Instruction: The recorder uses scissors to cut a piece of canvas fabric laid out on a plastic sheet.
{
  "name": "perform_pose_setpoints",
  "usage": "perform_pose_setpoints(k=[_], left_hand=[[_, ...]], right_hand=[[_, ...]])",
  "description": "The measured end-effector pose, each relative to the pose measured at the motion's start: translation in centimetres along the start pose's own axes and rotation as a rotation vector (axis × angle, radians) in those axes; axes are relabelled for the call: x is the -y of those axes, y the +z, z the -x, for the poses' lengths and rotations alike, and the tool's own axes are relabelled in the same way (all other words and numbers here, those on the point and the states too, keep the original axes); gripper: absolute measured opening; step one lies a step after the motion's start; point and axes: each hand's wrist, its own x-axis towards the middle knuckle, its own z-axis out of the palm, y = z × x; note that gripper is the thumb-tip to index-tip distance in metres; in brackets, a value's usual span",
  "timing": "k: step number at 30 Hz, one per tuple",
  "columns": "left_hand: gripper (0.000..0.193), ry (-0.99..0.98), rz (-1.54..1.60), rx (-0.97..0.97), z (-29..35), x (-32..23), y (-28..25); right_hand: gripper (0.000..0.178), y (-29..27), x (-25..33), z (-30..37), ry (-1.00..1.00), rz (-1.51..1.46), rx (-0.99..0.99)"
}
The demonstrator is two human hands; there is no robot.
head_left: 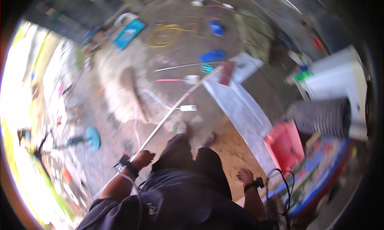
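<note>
My left hand hangs beside my left thigh with its fingers curled in. A long pale pole runs diagonally past its wrist toward the far middle of the floor. Whether the fingers hold anything is hidden. My right hand is lowered on the other side, fingers loosely bent and apart, with nothing seen in it. Nearest to it are a pink plastic tub and a long white sheet. A white power strip with its cable lies close to the pole. The picture is smeared by motion.
A reddish-brown block sits on the sheet. Farther off are a thin rod, blue slippers, a coil of yellow wire and a blue box. A fan stands left; a dark ribbed roll lies right.
</note>
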Motion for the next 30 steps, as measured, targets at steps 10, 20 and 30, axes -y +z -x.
perform_pose_setpoints(k=[10, 20, 30], left_hand=[[0.029, -0.774, 1.059, -0.257, 16.5, 5.1, 4.2], [0.034, -0.951, 1.249, -0.502, 29.8, 13.6, 10.1], [0.029, -1.125, 1.525, -0.613, 31.5, 6.1, 14.4]], right_hand=[[0.034, 12.3, 15.2, 1.3, -0.053, -0.142, 0.163], [0.040, 36.9, 26.2, 5.9, -0.143, 0.325, 0.294], [0.034, 45.0, 32.5, 4.8, -0.130, 0.590, 0.472]])
